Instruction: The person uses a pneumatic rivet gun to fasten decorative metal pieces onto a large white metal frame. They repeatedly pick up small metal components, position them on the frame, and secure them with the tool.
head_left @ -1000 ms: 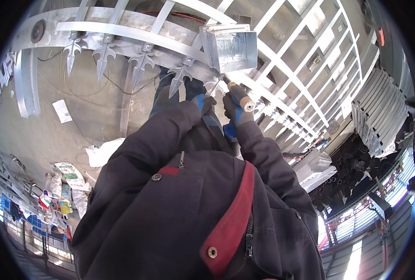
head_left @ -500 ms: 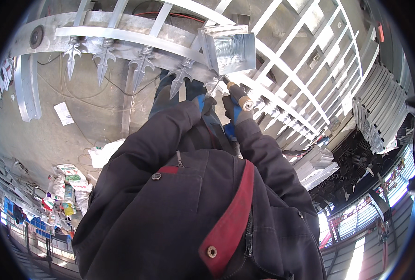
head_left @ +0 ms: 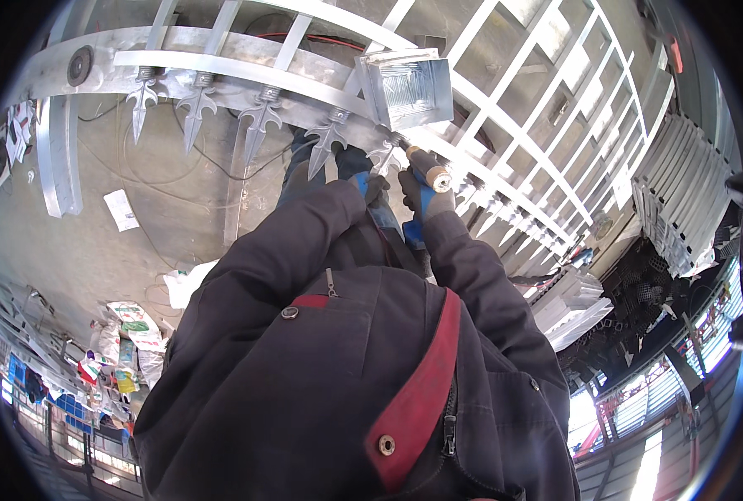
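Note:
My right hand (head_left: 421, 199), in a dark glove with a blue back, grips a cordless drill (head_left: 424, 164) with a tan-and-black body. A blue battery (head_left: 413, 235) shows below that hand. The drill's nose points away from me, at the rail beside a silver spear-shaped finial (head_left: 385, 154). My left hand (head_left: 375, 189), gloved alike, is closed at this finial's tip; its fingertips are partly hidden. More spear finials (head_left: 327, 139) stand in a row along the curved metal fence panel (head_left: 221, 63), pointing toward me.
An open square metal box (head_left: 407, 90) sits on the panel just beyond my hands. Long metal profiles (head_left: 676, 196) are stacked at the right. Bags and packages (head_left: 133, 338) lie at the lower left. A thin cable (head_left: 221, 171) runs across the floor, near a white paper (head_left: 121, 210).
The view has shifted slightly, so the panel's left part appears a little farther right. Both hands and the drill keep almost the same place at the finial.

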